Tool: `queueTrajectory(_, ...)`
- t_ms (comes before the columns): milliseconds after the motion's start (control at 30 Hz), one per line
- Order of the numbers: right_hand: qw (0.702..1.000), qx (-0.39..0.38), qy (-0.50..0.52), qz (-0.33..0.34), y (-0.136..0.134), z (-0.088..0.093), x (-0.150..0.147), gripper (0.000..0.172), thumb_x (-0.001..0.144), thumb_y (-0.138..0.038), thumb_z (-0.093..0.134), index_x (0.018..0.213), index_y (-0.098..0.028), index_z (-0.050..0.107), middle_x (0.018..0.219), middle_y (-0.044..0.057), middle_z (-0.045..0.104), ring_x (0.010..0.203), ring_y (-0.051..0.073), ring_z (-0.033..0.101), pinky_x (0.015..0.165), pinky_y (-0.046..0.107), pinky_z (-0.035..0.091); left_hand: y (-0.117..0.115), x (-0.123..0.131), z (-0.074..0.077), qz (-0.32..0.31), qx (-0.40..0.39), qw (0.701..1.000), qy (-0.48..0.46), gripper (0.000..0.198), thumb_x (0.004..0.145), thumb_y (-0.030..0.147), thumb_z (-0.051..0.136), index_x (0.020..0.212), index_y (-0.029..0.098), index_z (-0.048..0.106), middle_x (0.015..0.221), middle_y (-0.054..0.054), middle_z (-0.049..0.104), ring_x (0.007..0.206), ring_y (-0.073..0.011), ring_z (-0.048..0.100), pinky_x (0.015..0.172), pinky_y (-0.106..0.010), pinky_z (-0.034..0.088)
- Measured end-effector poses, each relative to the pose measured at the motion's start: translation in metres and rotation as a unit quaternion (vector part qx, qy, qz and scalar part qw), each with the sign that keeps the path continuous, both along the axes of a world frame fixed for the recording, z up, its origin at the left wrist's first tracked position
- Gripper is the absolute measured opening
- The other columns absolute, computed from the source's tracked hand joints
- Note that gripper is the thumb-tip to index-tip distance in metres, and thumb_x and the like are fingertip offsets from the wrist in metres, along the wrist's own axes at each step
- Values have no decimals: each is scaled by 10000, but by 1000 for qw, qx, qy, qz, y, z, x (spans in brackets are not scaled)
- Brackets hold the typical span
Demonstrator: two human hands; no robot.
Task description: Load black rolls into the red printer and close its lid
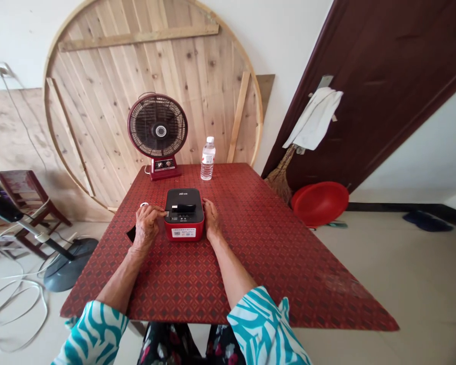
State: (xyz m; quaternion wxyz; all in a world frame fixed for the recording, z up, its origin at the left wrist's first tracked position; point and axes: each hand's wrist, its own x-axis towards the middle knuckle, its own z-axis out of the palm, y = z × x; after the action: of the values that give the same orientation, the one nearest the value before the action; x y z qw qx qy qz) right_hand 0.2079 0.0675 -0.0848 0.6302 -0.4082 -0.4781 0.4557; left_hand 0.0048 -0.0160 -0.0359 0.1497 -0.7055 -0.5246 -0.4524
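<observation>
1. As we look down, our left hand (146, 228) lies open, its fingers (160, 213) touching the left side of a boxy red-and-black plastic device (184, 199), with no grip that we can see
2. Our right hand (212, 219) is also open, resting against the device's right edge and holding nothing
3. That device sits between the hands on a red diamond-patterned tabletop (273, 263)
4. Behind it stand a maroon round desk fan (158, 126) and a clear plastic water bottle (208, 158), near each other

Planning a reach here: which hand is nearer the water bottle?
Right hand: nearer, in front of the water bottle. Left hand: farther, across the red device.
</observation>
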Motion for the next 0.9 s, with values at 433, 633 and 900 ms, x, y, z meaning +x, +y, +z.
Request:
queueTrajectory(433,1000,-1,18,-5,-1,-2,-4,490,798,-580,491,1070,-202,645,1056,77,722,1002,222,644,915,372,468,1,-2,0,-17,18,999,30,352,912,123,412,731,241,689,761,-26,691,778,-175,623,973,-413,374)
queueTrajectory(633,1000,4,9,-5,0,-2,-3,432,824,-539,485,1067,-226,656,1089,60,719,1035,216,634,934,365,461,-1,1,7,9,32,999,22,341,903,144,444,700,249,696,771,-33,695,783,-193,613,931,-419,397)
queueTrajectory(900,1000,9,10,-15,3,-2,-6,367,839,-484,484,1047,-249,675,1117,39,711,1076,203,613,982,361,431,0,-4,24,-12,-57,997,-57,353,827,94,407,957,226,707,872,-35,715,819,-182,645,785,-331,495)
